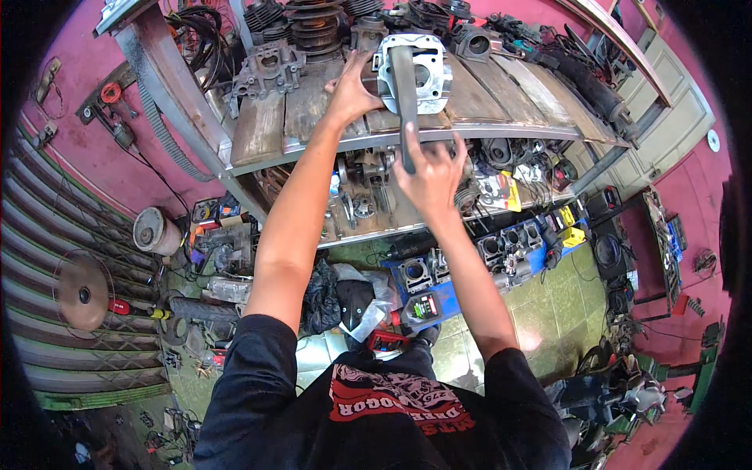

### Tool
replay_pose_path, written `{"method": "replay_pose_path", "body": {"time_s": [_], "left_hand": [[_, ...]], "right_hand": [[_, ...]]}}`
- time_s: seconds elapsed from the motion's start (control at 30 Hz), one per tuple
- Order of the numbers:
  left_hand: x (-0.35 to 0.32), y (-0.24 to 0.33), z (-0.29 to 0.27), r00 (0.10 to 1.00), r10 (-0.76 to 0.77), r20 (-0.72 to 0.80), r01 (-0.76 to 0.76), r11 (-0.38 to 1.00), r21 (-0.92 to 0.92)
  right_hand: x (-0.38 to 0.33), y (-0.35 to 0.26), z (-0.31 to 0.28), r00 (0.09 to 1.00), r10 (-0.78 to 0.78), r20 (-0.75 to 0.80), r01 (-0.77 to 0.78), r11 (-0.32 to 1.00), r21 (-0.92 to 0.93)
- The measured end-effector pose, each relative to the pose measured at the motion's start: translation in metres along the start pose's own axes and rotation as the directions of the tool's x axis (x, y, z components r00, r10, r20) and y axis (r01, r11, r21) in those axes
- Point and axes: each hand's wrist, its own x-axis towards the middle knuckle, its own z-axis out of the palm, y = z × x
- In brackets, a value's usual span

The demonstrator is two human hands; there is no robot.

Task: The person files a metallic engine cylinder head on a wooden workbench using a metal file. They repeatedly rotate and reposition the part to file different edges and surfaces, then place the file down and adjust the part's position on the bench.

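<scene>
A silvery cylinder head (433,61) sits on the plank workbench (305,110) in front of me, its flat face with several holes turned toward me. My left hand (352,95) grips its left edge, thumb and fingers spread around the side. A long, flat grey bar that looks like a file (404,86) lies across that face, running from its top edge down past the bench edge. My right hand (433,174) is closed on the near end of this bar, with some fingers raised.
An engine casing (270,69) and finned cylinders (313,27) stand along the bench's back left. Gears and loose parts crowd the lower shelf (376,227). On the floor are a blue tray (448,301) of cylinder blocks, a dark bottle (423,308) and a standing fan (84,294).
</scene>
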Motion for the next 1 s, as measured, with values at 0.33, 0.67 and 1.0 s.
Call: {"method": "replay_pose_path", "body": {"time_s": [0.33, 0.67, 1.0], "left_hand": [[0.002, -0.006, 0.006, 0.999, 0.047, -0.019, -0.048, 0.998, -0.047], [0.002, -0.003, 0.005, 1.0, 0.027, 0.007, -0.028, 0.999, 0.027], [0.004, -0.006, 0.002, 0.996, 0.083, -0.029, -0.083, 0.996, -0.007]], "right_hand": [[-0.004, 0.015, -0.002, 0.995, 0.054, -0.086, -0.057, 0.998, -0.036], [-0.03, 0.005, -0.017, 0.997, 0.073, -0.019, -0.074, 0.996, -0.04], [-0.054, -0.002, -0.018, 0.997, 0.065, 0.036, -0.066, 0.998, 0.01]]}}
